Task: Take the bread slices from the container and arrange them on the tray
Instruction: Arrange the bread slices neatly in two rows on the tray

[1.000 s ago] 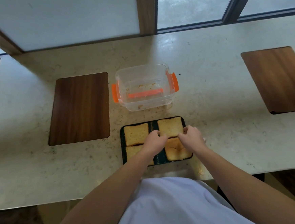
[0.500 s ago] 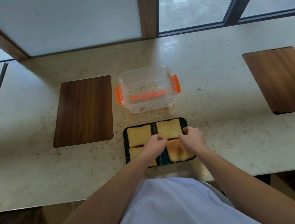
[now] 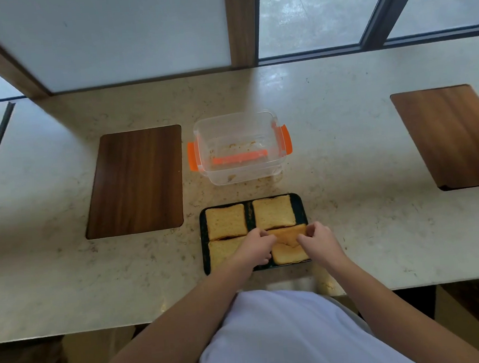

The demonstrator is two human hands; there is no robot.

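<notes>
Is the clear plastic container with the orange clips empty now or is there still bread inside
Empty of slices. Through the clear plastic container only crumbs and an orange strip show on its floor, and it has no lid on. Bread slices lie on the dark tray.

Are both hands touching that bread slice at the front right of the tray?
Touching. The head view shows the left hand and right hand pinching the slice at its two ends.

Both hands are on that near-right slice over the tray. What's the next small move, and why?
Probably lower the lifted slice flat into the tray's near-right spot and let go. The left hand and right hand pinch its far edge, raised above another slice; the container holds only crumbs.
</notes>
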